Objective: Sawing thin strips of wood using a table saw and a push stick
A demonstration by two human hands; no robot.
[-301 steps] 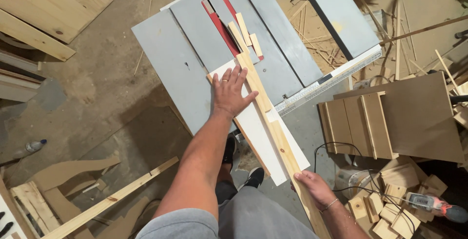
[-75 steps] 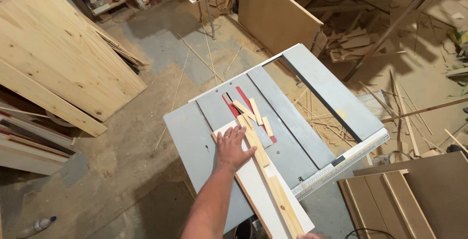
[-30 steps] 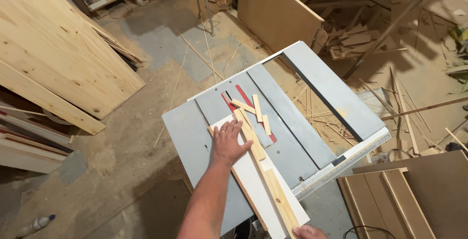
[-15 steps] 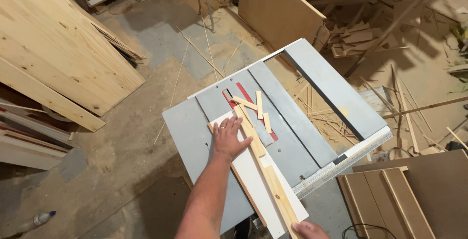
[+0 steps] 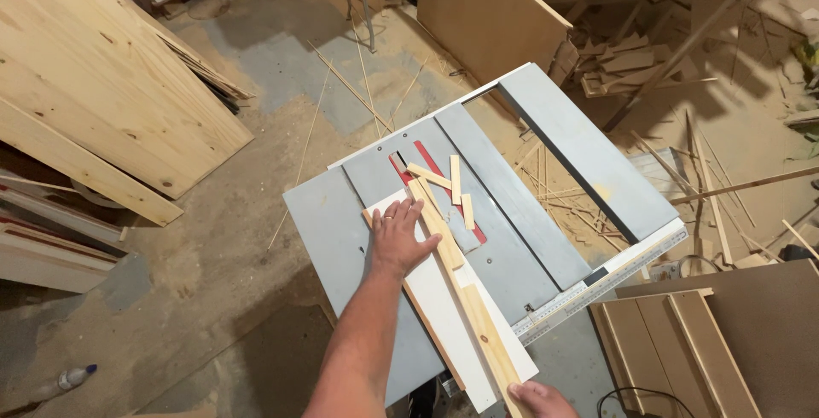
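Observation:
A grey table saw (image 5: pixel 333 230) stands in front of me with a red insert (image 5: pixel 431 160) around its blade slot. A white board (image 5: pixel 439 307) lies on it, and a long pale wooden strip (image 5: pixel 469 307) lies along the board's right side, its far end by the insert. My left hand (image 5: pixel 399 237) presses flat on the white board, fingers spread, touching the strip. At the bottom edge my right hand (image 5: pixel 537 399) grips the strip's near end. A few short offcuts (image 5: pixel 455 181) rest by the insert.
Large plywood sheets (image 5: pixel 94 85) lean at the left. A brown panel (image 5: pixel 482 13) stands behind the saw. Scrap strips and offcuts (image 5: pixel 631 51) litter the floor on the right. A slatted wooden piece (image 5: pixel 674 354) lies at the lower right. A plastic bottle (image 5: pixel 72 377) lies at the lower left.
Over the last second both hands and the strip hold nearly the same place on the saw. Ten seconds ago the view was closer, and my right hand was further up in the frame.

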